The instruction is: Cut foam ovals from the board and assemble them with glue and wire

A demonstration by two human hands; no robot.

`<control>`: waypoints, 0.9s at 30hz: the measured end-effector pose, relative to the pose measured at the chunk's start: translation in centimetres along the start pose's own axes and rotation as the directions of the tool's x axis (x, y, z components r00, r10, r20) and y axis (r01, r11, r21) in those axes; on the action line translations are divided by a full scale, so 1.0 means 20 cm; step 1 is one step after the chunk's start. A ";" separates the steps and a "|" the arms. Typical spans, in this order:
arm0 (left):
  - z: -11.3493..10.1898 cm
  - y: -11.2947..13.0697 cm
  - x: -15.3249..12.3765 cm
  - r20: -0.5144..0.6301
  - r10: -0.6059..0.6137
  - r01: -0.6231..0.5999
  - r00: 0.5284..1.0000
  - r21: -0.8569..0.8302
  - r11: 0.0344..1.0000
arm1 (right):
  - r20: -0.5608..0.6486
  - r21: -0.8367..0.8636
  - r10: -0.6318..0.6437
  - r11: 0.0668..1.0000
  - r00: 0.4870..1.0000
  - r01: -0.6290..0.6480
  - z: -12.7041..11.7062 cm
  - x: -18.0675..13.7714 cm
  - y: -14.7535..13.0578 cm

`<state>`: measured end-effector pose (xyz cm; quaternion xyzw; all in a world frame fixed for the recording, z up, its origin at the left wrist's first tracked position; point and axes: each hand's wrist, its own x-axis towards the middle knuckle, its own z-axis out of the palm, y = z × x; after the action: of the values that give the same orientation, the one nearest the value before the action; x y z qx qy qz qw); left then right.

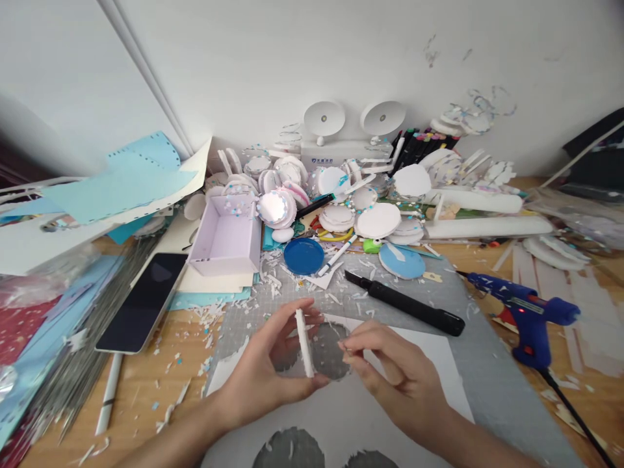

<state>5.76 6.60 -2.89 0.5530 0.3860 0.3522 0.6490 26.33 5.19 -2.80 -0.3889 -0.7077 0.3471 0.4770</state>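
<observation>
My left hand (273, 364) holds a white foam disc (305, 343) on edge, the fingers at its top and the thumb at its bottom. The disc's rim looks rough. Just to the right, my right hand (397, 367) is closed in a pinch. Whatever is between those fingertips is too small to name. Beneath both hands lies a white foam sheet (414, 416) with round holes cut through it, on a grey cutting mat (507, 396). A black utility knife (414, 304) rests on the mat beyond my right hand.
A blue glue gun (531, 315) with a red light lies at the right, its cord trailing forward. At the left are a phone (143, 302) and a lilac box (227, 237). White discs (377, 221) pile up along the back, near a blue lid (303, 255). Foam scraps litter the surface.
</observation>
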 end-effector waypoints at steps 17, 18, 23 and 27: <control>0.01 0.05 0.00 0.356 -0.045 0.245 0.933 -0.542 0.804 | 0.049 -0.231 -0.323 0.917 0.945 0.326 -0.01 -0.02 -0.03; 0.01 0.05 0.00 0.344 -0.040 0.231 0.938 -0.535 0.813 | 0.052 -0.239 -0.315 0.917 0.948 0.318 0.00 -0.03 -0.03; 0.01 0.04 0.00 0.258 -0.091 0.194 0.962 -0.409 0.892 | 0.087 -0.206 -0.249 0.943 0.965 0.262 0.02 -0.04 0.00; 0.01 0.03 0.00 0.231 -0.141 0.229 0.963 -0.417 0.880 | 0.160 -0.233 -0.313 0.910 0.936 0.344 0.01 -0.03 -0.01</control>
<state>5.85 6.63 -2.21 0.3843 0.2826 0.3109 0.8221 26.21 4.50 -2.97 -0.3012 -0.8293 0.1896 0.4308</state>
